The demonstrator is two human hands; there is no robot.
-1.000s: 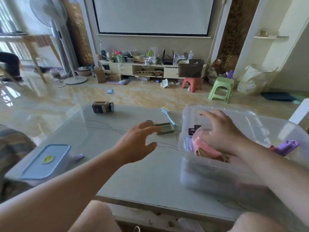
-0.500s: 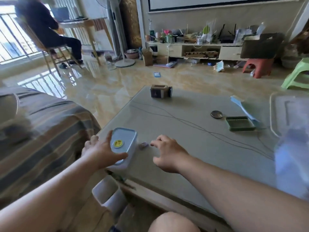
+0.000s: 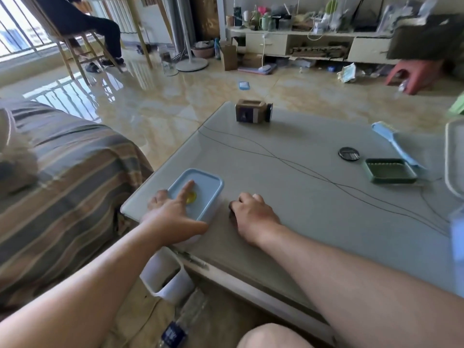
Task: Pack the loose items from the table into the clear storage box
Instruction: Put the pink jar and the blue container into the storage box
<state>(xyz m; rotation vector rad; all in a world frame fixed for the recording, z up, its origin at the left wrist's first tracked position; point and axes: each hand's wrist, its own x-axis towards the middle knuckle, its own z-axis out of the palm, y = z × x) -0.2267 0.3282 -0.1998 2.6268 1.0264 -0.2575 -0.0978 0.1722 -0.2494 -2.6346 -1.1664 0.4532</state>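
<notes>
Left hand (image 3: 173,214) lies on the container (image 3: 198,194), fingers spread over lid and side, likely to lift it. Right of container: right hand (image 3: 253,212), fingers curled on tabletop (image 3: 288,197), contents unclear. Far right of container: clear box (image 3: 453,156), mostly out of frame.

A pale-blue plastic lidded container (image 3: 198,192) carries a yellow round sticker (image 3: 191,197). The grey glass desk (image 3: 288,187) bears a dark-green square tray (image 3: 389,170), a light-blue plastic brush (image 3: 394,144), a black round disc (image 3: 348,153) and a brown cardboard box (image 3: 252,114). The sofa cover (image 3: 62,177) is striped grey, tan and brown.
</notes>
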